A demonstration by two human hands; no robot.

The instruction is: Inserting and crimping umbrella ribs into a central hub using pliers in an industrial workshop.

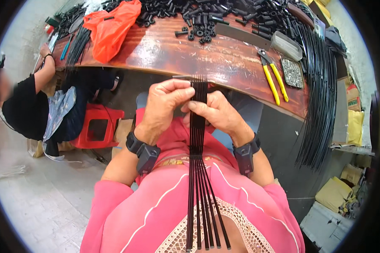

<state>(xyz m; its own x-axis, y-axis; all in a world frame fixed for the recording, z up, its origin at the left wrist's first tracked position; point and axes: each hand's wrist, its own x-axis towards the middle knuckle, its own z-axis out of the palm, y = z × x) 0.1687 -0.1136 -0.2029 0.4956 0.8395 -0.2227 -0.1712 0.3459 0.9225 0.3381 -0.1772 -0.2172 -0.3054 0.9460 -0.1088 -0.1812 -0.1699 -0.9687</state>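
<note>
A flat row of thin black rods [197, 135], resembling umbrella ribs, runs from my hands down over my chest. The rods lie close together at the top and are joined by a dark band at about their middle. Below that they fan apart, with tips near the lower edge. My left hand [166, 103] is closed, its thumb and fingers pinching the row's upper left edge. Lower on the opposite edge, my right hand [221, 113] grips the same rods with its thumb across them. A thin wire [181, 77] sticks out sideways near the rods' upper ends.
Ahead is a brown wooden table [156, 52] with heaped black plastic parts [198, 31] and an orange-red bag [109, 31]. Yellow-handled pliers [273, 78], a tray of small metal pieces [292, 72] and long black rods [318, 101] lie right. A person [29, 97] sits left beside a red stool [98, 126].
</note>
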